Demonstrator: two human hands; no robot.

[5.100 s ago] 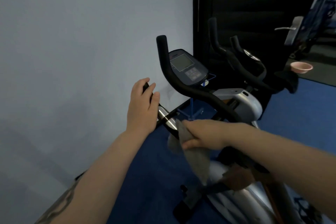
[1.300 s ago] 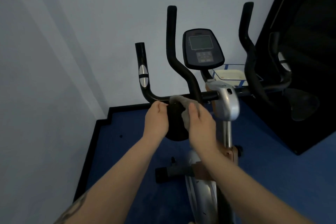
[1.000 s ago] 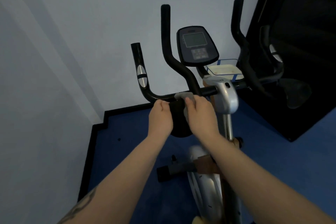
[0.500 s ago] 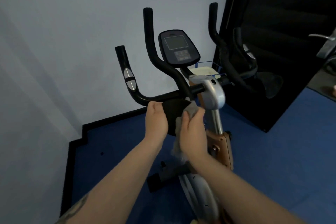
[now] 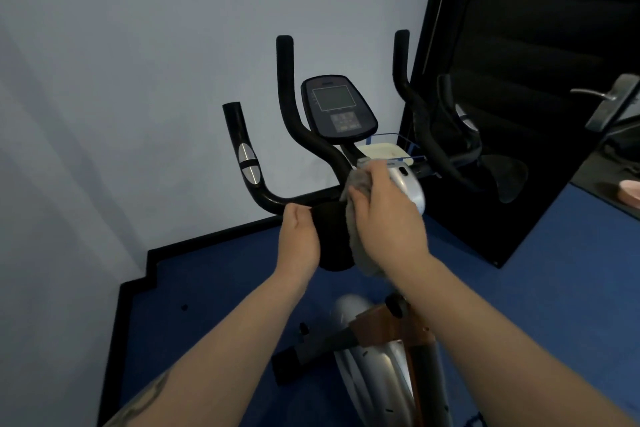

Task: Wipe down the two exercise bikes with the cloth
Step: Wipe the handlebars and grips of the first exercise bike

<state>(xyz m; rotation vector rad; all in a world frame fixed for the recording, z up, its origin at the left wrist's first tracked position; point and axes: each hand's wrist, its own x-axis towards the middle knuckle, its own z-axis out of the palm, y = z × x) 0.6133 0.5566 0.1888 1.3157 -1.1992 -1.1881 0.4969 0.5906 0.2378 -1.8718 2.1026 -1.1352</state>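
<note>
A: Where do we have the soft grey cloth (image 5: 360,184) now?

B: Bunched under our right hand (image 5: 384,218), pressed against the middle of the black tubular handlebar (image 5: 263,196) of the silver exercise bike (image 5: 381,371), just beside its silver stem housing (image 5: 410,187). The right fingers (image 5: 377,173) curl over the cloth and grip it; a loose tail hangs below the wrist.

A: And our left hand (image 5: 298,243)?

B: It grips the black padded piece (image 5: 334,239) hanging under the bar, fingers curled round its edge, steadying it.

A: How will the cloth handle?

B: Light and limp, we judge; it folds round the tube easily, but a loose tail could snag. Best we keep it wadded in the palm. The bar looks stiff and smooth, so it should take firm pressure.

A: The room?

B: Blue floor (image 5: 214,288) with black skirting, pale wall (image 5: 138,62) close ahead, and a dark mirror panel (image 5: 519,45) on the right reflecting the handlebars. The grey console screen (image 5: 334,99) stands above the bar, a blue wire basket (image 5: 412,146) behind it. We cannot see a second bike.
</note>
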